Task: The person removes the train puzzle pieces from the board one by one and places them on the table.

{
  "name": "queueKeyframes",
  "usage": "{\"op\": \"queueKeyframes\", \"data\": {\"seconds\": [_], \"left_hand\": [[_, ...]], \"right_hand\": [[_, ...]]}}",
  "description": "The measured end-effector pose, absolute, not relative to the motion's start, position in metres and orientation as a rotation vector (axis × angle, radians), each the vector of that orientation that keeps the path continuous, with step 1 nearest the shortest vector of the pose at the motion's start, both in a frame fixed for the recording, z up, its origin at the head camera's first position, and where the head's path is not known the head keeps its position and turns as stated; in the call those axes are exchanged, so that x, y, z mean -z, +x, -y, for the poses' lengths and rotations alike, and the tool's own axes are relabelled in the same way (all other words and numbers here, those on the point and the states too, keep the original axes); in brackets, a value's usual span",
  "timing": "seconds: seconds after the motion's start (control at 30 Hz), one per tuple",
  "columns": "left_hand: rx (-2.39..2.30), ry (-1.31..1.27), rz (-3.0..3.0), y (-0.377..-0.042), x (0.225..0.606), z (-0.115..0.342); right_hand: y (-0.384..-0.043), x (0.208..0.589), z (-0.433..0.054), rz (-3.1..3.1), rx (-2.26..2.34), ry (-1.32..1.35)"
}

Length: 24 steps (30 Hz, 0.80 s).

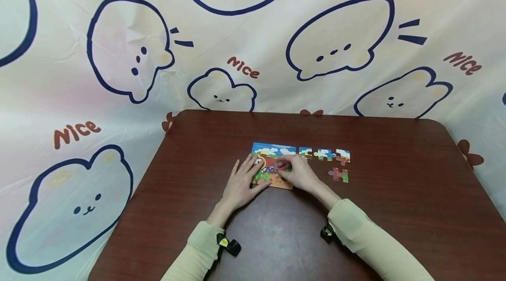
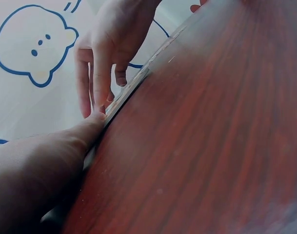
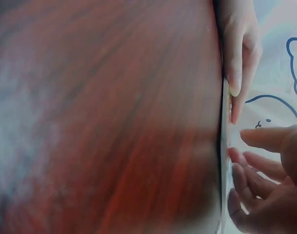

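A jigsaw puzzle [image 1: 276, 149] with a bright picture of sky, clouds, red ground and green plants lies flat on the table. My left hand [image 1: 240, 184] rests on its left side with the fingers spread and the thumb near the lower edge. Over its right part, my right hand [image 1: 299, 173] bends its thumb and fingers around a red and green puzzle piece [image 1: 283, 166], mostly hidden by the hand. The right wrist view shows the right thumb [image 3: 265, 139] apart from the bent fingers at the puzzle's surface. The left thumb [image 2: 92, 126] touches the puzzle's edge in the left wrist view.
Several loose puzzle pieces lie right of the puzzle: a sky piece [image 1: 305, 153], a second sky piece [image 1: 325, 154], a corner-like piece [image 1: 343, 156] and a red and green piece [image 1: 340, 174]. The brown table [image 1: 395, 210] meets a patterned cloth backdrop [image 1: 272, 92] behind.
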<state>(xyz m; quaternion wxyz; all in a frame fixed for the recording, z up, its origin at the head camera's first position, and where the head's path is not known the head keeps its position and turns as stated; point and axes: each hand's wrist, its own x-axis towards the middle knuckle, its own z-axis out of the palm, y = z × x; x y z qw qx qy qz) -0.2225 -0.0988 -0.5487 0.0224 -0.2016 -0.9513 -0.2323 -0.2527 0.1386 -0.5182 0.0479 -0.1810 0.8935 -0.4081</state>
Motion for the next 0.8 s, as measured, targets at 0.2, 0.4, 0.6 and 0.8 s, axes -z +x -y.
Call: {"op": "queueKeyframes", "data": {"seconds": [0.2, 0.4, 0.6, 0.8], "left_hand": [[0.705, -0.616, 2.937, -0.222, 0.548, 0.100], [0.740, -0.628, 2.948, -0.222, 0.549, 0.099], [0.743, -0.612, 2.940, -0.222, 0.548, 0.100], [0.730, -0.630, 2.947, -0.222, 0.549, 0.100]], "right_hand": [[-0.249, 0.516, -0.132, -2.675, 1.338, -0.438], [-0.244, 0.519, -0.125, -2.821, 1.315, -0.436], [-0.246, 0.520, -0.126, -2.719, 1.368, -0.397], [-0.251, 0.518, -0.126, -2.637, 1.347, -0.312]]}}
